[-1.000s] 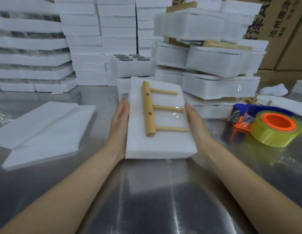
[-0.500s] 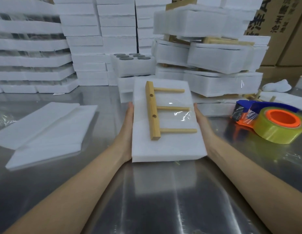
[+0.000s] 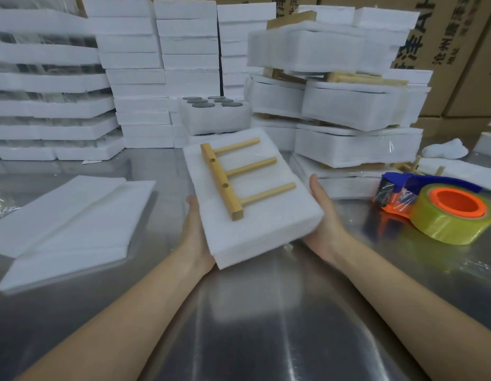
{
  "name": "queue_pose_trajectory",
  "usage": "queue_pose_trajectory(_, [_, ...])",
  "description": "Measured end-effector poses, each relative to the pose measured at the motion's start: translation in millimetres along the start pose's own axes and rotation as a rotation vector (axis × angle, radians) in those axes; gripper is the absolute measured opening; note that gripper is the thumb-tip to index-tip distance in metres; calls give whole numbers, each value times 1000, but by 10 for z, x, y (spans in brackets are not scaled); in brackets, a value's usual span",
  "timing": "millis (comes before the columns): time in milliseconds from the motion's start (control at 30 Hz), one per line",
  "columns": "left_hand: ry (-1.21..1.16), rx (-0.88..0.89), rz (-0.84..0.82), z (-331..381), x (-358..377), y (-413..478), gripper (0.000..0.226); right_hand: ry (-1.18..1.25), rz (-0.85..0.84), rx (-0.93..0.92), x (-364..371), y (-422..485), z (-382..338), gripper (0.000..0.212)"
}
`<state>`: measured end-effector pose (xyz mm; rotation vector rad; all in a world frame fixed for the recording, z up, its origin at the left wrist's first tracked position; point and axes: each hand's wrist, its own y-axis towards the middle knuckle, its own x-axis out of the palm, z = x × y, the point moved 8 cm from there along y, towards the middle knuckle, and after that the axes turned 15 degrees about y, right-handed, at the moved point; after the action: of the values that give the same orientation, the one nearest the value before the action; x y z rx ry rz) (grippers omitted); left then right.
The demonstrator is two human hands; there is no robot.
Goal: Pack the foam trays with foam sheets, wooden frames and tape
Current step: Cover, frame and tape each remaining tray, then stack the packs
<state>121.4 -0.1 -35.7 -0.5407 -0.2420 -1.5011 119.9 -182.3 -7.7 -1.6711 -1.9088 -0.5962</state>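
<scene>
A foam tray topped by one wooden frame is held tilted above the steel table, at centre.
The left hand and right hand press flat against its sides, fingertips hidden beneath. The frame has three dowels and two holes. One tape roll lies at 3 o'clock and overlapping foam sheets at 9. The black Chinese print on the cartons at 1 o'clock is cut off.

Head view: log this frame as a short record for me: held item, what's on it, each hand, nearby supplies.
Held item: foam pack, tilted, supported from both sides
On top: wooden frame, three dowels pointing right
Left hand: flat against the pack's left side
Right hand: flat against its right side
To the left: foam sheets on the metal table
To the right: tape dispenser, yellowish roll
</scene>
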Motion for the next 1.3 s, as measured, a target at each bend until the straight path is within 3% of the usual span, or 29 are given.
queue_pose_trajectory(100, [-18,-5,93,-8,-71,70,61,-271,67,-432,-17,-77,-304,38])
queue_pose_trajectory(133, [-42,-21,93,-7,-58,77,62,-435,13,-526,79,-150,-365,37])
queue_pose_trajectory(233, [-142,-46,14,8,24,126,61,-960,-222,-538,224,-181,-220,60])
queue_pose_trajectory(300, [-78,-30,-31,38,50,140,57,-1086,-229,-518,183,-173,-202,67])
queue_pose_trajectory(400, [251,128,-61,139,38,167,50,-1096,-134,-626,96,-170,-471,59])
queue_pose_trajectory(500, [973,410,68,277,51,151,45,-1292,-139,-770,73,-208,-687,56])
queue_pose_trajectory(567, [1229,584,71,261,210,80,33,-1328,-85,-769,-31,-194,-745,55])
queue_pose_trajectory(633, [1297,621,72,159,311,1,23,-1371,-44,-724,-89,-149,-726,54])
queue_pose_trajectory(767, [1099,382,-124,82,269,26,48,-1502,-62,-753,-28,-112,-663,53])
queue_pose_trajectory(867, [1387,488,-228,126,335,64,58,-1544,-37,-815,9,-127,-642,54])
queue_pose_trajectory(933, [1457,556,-202,166,356,164,64,-1560,6,-820,4,-96,-623,55])
queue_pose_trajectory(1133, [1484,670,-18,234,353,211,50,-1382,30,-766,-110,35,-535,54])
queue_pose_trajectory(1233, [1518,715,45,267,346,128,46,-1350,-52,-547,-216,116,-394,86])
queue_pose_trajectory(1300, [1569,803,154,367,356,23,49,-1351,-87,-530,-219,118,-378,98])
